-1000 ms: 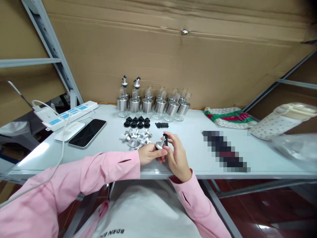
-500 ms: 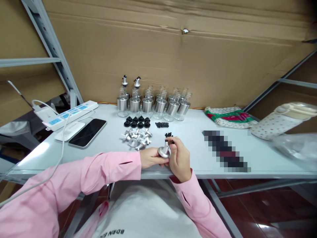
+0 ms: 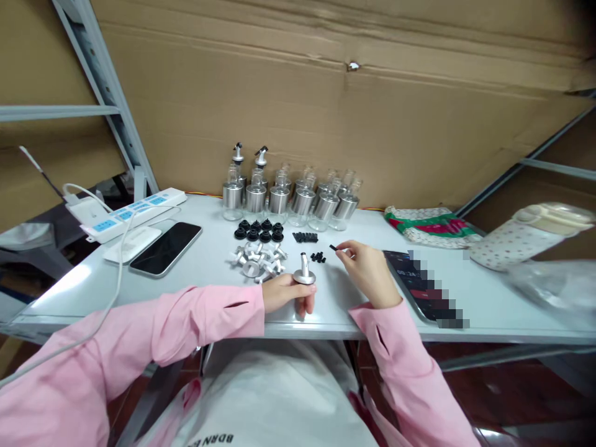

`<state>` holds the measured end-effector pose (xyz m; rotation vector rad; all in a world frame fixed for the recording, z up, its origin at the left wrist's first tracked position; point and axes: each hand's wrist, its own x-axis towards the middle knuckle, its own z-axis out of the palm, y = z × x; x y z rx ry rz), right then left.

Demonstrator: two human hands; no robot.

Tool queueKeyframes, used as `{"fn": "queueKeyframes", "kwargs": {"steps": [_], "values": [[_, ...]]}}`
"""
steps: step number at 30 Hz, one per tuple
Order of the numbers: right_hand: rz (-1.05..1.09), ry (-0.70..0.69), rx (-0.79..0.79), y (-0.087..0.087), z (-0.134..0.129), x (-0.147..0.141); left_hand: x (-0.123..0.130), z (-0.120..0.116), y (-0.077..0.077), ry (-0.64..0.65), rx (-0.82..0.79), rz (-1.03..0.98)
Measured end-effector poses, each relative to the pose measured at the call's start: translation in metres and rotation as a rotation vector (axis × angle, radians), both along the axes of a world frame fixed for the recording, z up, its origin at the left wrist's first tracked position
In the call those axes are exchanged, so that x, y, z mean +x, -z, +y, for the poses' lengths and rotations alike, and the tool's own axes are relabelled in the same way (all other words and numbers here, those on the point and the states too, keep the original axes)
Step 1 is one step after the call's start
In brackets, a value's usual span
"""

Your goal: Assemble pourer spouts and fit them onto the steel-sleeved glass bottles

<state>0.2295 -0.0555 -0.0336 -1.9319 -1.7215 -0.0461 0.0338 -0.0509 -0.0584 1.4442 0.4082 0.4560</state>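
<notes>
Currently, a silver spout (image 3: pixel 305 277) is held in the left hand (image 3: pixel 289 294), with its round base gripped at the edge between thumb and fingers. The thumb is laid along the near side of the base, while the fingers are curled beneath. The stem is pointed upward, clear of the grip, and is topped by a dark tip. By the right hand (image 3: pixel 367 268), a small black piece (image 3: pixel 333 248) is pinched between the tips of thumb and forefinger; its free end is pointed away from the fingertips, up and to the left. Whether the table (image 3: pixel 338 295) is touched by this piece cannot be told. The two hands are held apart, with the black piece set beyond the spout and to its right.

Between the two grips and slightly farther off, tiny black plugs (image 3: pixel 318 257) are clustered, with black strips (image 3: pixel 305 237) lined up behind them. Just beyond the left hand, loose silver spouts (image 3: pixel 251 268) are heaped, and black stoppers (image 3: pixel 259 233) are arranged in rows behind that heap. At the back, glass bottles (image 3: pixel 279 200) with metal sleeves are stood close together.
</notes>
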Motion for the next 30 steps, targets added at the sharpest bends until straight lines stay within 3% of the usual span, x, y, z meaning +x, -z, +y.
{"fn": "queueKeyframes", "kwargs": {"steps": [5, 11, 17, 30], "values": [[-0.255, 0.039, -0.274, -0.008, 0.046, 0.009, -0.001, -0.001, -0.001, 0.001, 0.012, -0.003], [-0.166, 0.018, -0.352, -0.006, 0.090, 0.013, 0.000, 0.000, -0.001, 0.006, 0.006, 0.011], [0.162, -0.075, -0.410, 0.009, 0.097, 0.020, 0.000, 0.001, 0.001, 0.006, 0.013, 0.007], [0.432, -0.121, -0.372, 0.008, 0.097, 0.021, 0.001, 0.004, 0.004, 0.036, 0.031, 0.001]]}}
